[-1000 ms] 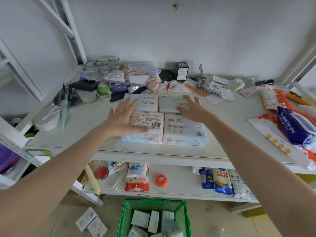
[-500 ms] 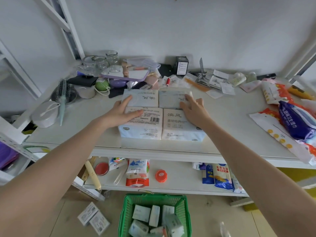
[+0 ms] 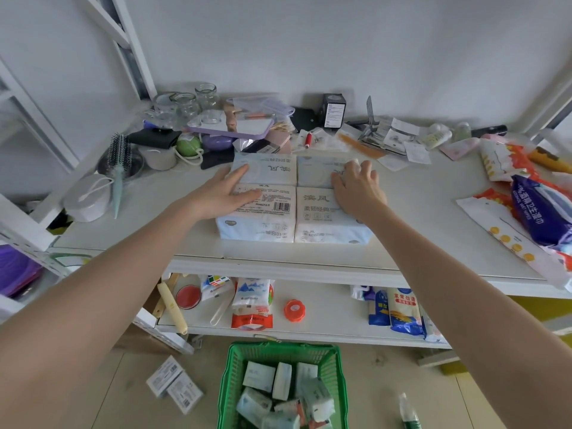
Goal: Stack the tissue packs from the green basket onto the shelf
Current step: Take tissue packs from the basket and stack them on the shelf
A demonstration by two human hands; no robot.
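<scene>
Four pale blue tissue packs lie in a two-by-two block on the white shelf (image 3: pixel 418 218): front left (image 3: pixel 257 230), front right (image 3: pixel 325 233), back left (image 3: pixel 272 170), back right (image 3: pixel 312 171). My left hand (image 3: pixel 223 193) rests flat across the two left packs, fingers spread. My right hand (image 3: pixel 356 190) lies on the two right packs, its fingertips on the back one. Neither hand grips a pack. On the floor below stands the green basket (image 3: pixel 227 382), holding several more tissue packs (image 3: pixel 278 388).
Clutter lines the back of the shelf: glass jars (image 3: pixel 185 103), a hairbrush (image 3: pixel 119 162), a black box (image 3: pixel 333 110). A purple wipes pack (image 3: pixel 541 209) lies at the right. The lower shelf holds food bags (image 3: pixel 252 305). Small boxes (image 3: pixel 173 383) lie on the floor left of the basket.
Both hands came down from hovering with spread fingers and now rest on the four packs. The packs sit closer together in a tidy block.
</scene>
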